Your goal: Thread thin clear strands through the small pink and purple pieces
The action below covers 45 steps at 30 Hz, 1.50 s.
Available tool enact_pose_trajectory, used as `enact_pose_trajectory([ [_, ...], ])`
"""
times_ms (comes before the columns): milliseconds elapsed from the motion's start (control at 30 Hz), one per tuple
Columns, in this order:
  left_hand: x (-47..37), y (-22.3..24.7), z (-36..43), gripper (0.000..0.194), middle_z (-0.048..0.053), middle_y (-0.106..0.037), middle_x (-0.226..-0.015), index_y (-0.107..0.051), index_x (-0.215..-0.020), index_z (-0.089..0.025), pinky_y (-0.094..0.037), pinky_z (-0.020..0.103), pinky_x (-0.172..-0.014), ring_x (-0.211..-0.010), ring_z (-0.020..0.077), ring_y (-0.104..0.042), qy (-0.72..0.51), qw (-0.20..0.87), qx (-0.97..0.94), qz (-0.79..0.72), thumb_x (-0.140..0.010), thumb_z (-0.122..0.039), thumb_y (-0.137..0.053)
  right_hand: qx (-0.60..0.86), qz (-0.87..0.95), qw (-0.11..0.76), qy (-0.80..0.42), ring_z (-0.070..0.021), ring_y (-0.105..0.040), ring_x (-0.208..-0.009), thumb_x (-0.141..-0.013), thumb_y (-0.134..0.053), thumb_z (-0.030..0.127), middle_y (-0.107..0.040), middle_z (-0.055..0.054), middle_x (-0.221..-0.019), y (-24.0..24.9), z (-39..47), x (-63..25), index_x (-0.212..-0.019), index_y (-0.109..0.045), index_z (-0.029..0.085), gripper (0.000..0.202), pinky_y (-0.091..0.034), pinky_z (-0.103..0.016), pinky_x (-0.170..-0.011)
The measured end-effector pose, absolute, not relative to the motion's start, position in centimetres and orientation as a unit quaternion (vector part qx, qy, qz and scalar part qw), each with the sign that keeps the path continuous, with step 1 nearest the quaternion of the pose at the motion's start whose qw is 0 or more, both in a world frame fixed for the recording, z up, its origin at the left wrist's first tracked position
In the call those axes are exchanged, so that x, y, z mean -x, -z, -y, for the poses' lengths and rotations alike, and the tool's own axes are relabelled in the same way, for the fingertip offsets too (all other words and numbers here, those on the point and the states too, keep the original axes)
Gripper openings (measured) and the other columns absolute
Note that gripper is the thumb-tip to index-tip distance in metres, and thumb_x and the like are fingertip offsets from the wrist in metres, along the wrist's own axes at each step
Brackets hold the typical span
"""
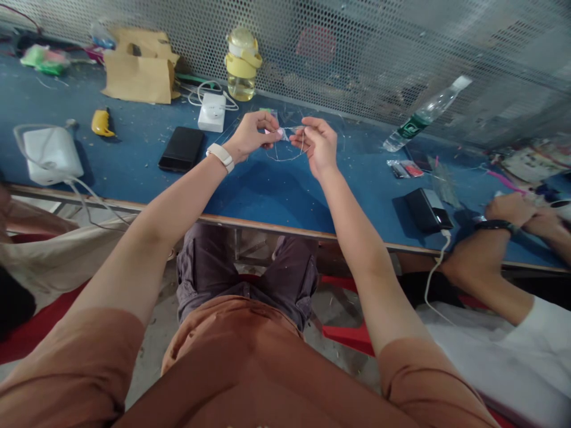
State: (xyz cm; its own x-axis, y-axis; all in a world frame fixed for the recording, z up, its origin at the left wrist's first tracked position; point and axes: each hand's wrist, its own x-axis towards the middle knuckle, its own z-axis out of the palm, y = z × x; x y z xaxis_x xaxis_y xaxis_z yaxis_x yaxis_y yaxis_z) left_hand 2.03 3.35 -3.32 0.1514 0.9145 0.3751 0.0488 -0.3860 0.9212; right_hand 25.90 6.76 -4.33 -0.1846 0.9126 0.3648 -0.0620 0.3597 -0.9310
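Above the blue tabletop, my left hand [252,135] is closed in a pinch around a small pale piece [284,134] with a pinkish tint, too small to make out exactly. Opposite it, my right hand [322,145] has thumb and index finger together on a thin pale string [285,160], the other fingers curled loosely. The string runs between both hands and hangs below them in a loop. Behind my left fingers lies a small packet with some green [269,112], partly hidden.
Left of my hands are a black power bank [181,148], a white charger [212,113] and a yellow-lidded bottle [242,65]. To the right, a clear water bottle [423,116] leans on the perforated metal screen [379,53], near a black device [428,211]. A co-worker's hands [513,211] are further right.
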Motion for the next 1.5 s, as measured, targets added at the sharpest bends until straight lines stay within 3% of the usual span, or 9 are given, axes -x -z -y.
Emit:
enact_pose_trajectory([
  [200,-2.2,2.7,-2.7,0.031,-0.001,-0.064,-0.069,-0.071,-0.096,-0.031,-0.059,0.040,-0.091,-0.102,0.0217,-0.068,-0.535,0.391,-0.645,-0.380,-0.096,-0.051,-0.095,0.339,0.618,0.556,-0.441,-0.0358,-0.087,-0.122,-0.084,-0.088,0.092,-0.084,-0.005,-0.110,3.8,-6.2,-25.3,-0.112,-0.073,0.033,0.068,-0.073,-0.067,-0.110],
  [333,-2.3,2.6,-2.6,0.031,0.002,-0.075,-0.085,-0.071,-0.090,-0.030,-0.056,0.041,-0.080,-0.086,0.0181,-0.062,-0.554,0.418,-0.619,-0.366,-0.090,-0.037,-0.101,0.350,0.608,0.559,-0.443,-0.0351,-0.088,-0.119,-0.081,-0.089,0.093,-0.084,-0.005,-0.110,3.3,-5.8,-25.2,-0.110,-0.072,0.033,0.069,-0.073,-0.066,-0.111],
  [500,-2.4,2.6,-2.6,0.018,0.002,-0.077,-0.085,-0.076,-0.097,-0.024,-0.055,0.038,-0.072,-0.076,0.0159,-0.066,-0.554,0.433,-0.607,-0.370,-0.097,-0.018,-0.092,0.350,0.609,0.560,-0.439,-0.0340,-0.088,-0.121,-0.082,-0.089,0.093,-0.084,-0.005,-0.116,3.7,-6.2,-25.4,-0.112,-0.072,0.033,0.069,-0.075,-0.061,-0.110],
  [633,-2.3,2.7,-2.7,0.021,0.001,-0.078,-0.086,-0.075,-0.100,-0.024,-0.058,0.034,-0.075,-0.079,0.0159,-0.069,-0.537,0.426,-0.610,-0.398,-0.099,-0.025,-0.096,0.334,0.613,0.565,-0.440,-0.0325,-0.088,-0.118,-0.084,-0.087,0.091,-0.083,-0.005,-0.115,4.0,-6.6,-25.5,-0.114,-0.071,0.033,0.068,-0.075,-0.061,-0.108],
  [900,-2.2,2.7,-2.8,0.023,0.005,-0.075,-0.088,-0.071,-0.093,-0.019,-0.061,0.033,-0.078,-0.075,0.0154,-0.073,-0.493,0.483,-0.588,-0.422,-0.115,-0.019,-0.076,0.362,0.594,0.561,-0.449,-0.0311,-0.089,-0.115,-0.087,-0.092,0.078,-0.084,-0.001,-0.112,3.1,-5.6,-25.1,-0.111,-0.073,0.033,0.054,-0.076,-0.060,-0.109],
  [1167,-2.0,3.2,-3.2,0.032,0.005,-0.070,-0.078,-0.071,-0.086,-0.020,-0.061,0.034,-0.082,-0.071,0.0160,-0.067,-0.474,0.503,-0.589,-0.419,-0.113,-0.031,-0.085,0.362,0.622,0.540,-0.437,-0.0284,-0.086,-0.110,-0.088,-0.088,0.065,-0.082,-0.004,-0.120,3.2,-5.4,-25.1,-0.112,-0.072,0.034,0.043,-0.076,-0.054,-0.103],
  [1300,-2.2,2.7,-2.7,0.032,0.006,-0.069,-0.086,-0.074,-0.088,-0.018,-0.059,0.033,-0.081,-0.076,0.0147,-0.068,-0.455,0.535,-0.579,-0.414,-0.118,-0.027,-0.077,0.363,0.628,0.538,-0.429,-0.0286,-0.085,-0.110,-0.088,-0.088,0.068,-0.081,-0.004,-0.121,3.4,-5.6,-25.3,-0.112,-0.071,0.034,0.045,-0.076,-0.053,-0.101],
  [1500,-2.0,2.4,-2.4,0.021,0.005,-0.069,-0.086,-0.075,-0.091,-0.020,-0.060,0.033,-0.083,-0.082,0.0168,-0.068,-0.482,0.523,-0.583,-0.392,-0.110,-0.023,-0.084,0.344,0.625,0.554,-0.428,-0.0328,-0.087,-0.114,-0.081,-0.090,0.086,-0.082,-0.006,-0.121,4.2,-6.7,-25.7,-0.113,-0.072,0.034,0.063,-0.075,-0.059,-0.104],
])
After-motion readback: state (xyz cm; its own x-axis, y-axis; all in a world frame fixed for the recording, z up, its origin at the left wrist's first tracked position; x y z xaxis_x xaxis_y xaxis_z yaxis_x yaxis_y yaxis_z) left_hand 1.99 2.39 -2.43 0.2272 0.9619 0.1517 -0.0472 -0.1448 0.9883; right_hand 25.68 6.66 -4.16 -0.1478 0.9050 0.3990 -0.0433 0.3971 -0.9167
